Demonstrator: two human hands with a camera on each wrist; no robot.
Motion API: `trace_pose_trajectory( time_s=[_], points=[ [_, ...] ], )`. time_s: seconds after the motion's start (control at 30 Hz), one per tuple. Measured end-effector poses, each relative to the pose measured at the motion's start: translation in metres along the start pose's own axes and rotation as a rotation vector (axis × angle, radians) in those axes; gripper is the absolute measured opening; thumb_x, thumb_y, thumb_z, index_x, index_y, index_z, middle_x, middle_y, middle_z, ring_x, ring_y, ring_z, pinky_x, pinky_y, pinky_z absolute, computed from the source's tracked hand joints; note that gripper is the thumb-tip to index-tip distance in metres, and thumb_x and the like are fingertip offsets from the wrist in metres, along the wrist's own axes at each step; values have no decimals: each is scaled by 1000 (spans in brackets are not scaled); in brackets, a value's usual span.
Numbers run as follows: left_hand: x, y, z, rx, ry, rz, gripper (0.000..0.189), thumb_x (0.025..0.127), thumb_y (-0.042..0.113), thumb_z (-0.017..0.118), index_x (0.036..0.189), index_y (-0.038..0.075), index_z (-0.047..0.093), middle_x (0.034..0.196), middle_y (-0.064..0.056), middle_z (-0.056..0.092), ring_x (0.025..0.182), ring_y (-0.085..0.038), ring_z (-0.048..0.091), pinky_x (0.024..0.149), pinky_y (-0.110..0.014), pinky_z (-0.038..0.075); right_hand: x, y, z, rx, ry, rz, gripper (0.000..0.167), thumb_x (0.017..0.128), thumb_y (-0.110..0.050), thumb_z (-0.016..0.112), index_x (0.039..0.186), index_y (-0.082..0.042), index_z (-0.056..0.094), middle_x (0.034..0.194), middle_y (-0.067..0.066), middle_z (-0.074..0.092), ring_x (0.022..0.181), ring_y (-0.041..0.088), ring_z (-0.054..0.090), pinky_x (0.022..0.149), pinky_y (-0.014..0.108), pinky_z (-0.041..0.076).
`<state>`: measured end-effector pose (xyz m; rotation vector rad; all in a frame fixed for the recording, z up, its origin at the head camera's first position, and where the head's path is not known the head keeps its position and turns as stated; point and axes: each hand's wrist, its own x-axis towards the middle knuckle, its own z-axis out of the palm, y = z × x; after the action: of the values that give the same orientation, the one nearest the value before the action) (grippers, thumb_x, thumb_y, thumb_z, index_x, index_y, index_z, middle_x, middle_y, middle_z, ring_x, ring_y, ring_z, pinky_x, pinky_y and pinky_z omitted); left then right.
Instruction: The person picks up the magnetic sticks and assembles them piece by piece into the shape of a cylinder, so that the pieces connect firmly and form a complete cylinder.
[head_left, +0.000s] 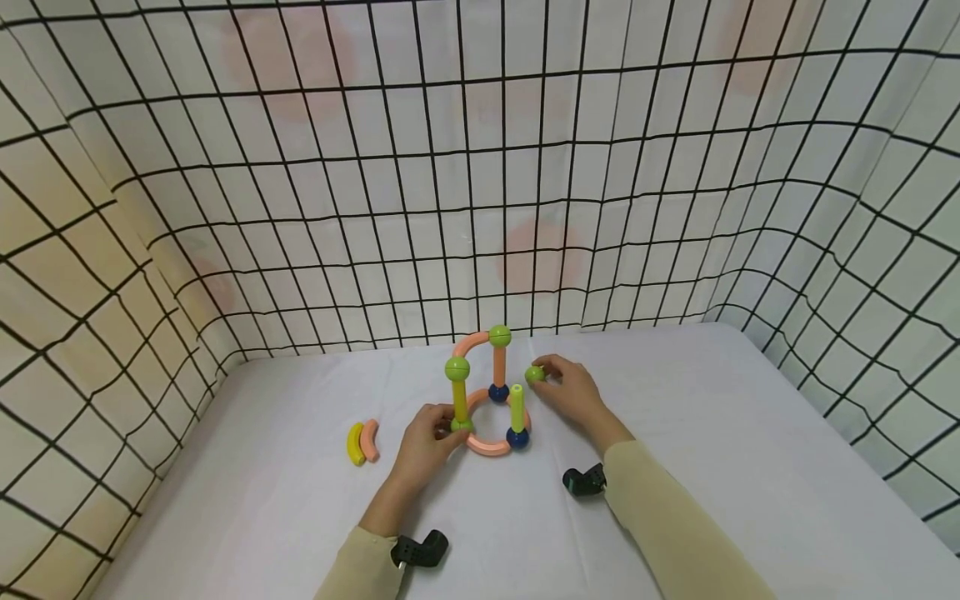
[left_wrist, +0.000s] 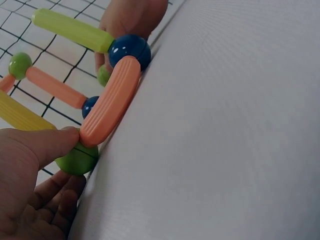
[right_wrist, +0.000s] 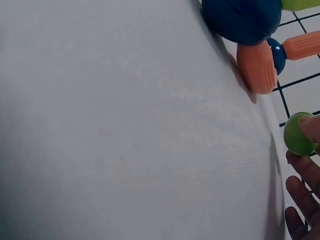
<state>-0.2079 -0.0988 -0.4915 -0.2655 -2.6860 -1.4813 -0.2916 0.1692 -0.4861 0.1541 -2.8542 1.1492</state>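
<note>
A toy structure of rods and balls stands on the table, with curved orange rods (head_left: 489, 448) forming a ring at its base. My left hand (head_left: 423, 446) grips the lower green ball (left_wrist: 77, 159), thumb on one side and fingers on the other. From that ball a yellow rod (head_left: 460, 402) rises to another green ball (head_left: 457, 368). A straight orange rod (head_left: 499, 367) stands on the far blue ball (head_left: 498, 392). On the near blue ball (head_left: 517, 438) a light green rod (head_left: 517, 408) stands upright, its top bare. Right of the structure, my right hand (head_left: 573, 392) pinches a loose green ball (right_wrist: 299, 134).
A curved yellow piece (head_left: 356, 444) and a curved orange piece (head_left: 369, 440) lie side by side at the left on the white table (head_left: 262, 500). Black grid netting (head_left: 420, 208) surrounds the table at the back and both sides.
</note>
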Motion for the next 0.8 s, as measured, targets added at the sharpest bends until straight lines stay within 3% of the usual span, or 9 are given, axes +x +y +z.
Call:
trace_pose_trajectory(
  time_s=[0.17, 0.4, 0.8],
  points=[
    [0, 0, 0, 11, -6, -3, 29, 90, 20, 75, 116, 11, 68, 106, -5, 60, 101, -18, 62, 87, -37, 54, -8, -8, -6, 69, 9, 9, 41, 93, -30, 70, 130, -17, 61, 121, 9, 67, 113, 27, 58, 97, 47, 48],
    [1, 0, 0, 13, -7, -21, 30, 90, 20, 75, 117, 12, 68, 106, -3, 60, 101, -18, 61, 88, -36, 54, -23, -25, -20, 207, 37, -30, 40, 94, -31, 69, 131, -17, 60, 120, 9, 66, 101, 22, 58, 82, 31, 49],
    [1, 1, 0, 4, -19, -40, 31, 90, 19, 76, 119, 12, 68, 107, -4, 60, 101, -18, 60, 89, -36, 54, -48, -52, -43, 333, 15, -179, 36, 94, -32, 69, 128, -20, 62, 114, 3, 65, 102, 19, 56, 93, 33, 49]
  ],
)
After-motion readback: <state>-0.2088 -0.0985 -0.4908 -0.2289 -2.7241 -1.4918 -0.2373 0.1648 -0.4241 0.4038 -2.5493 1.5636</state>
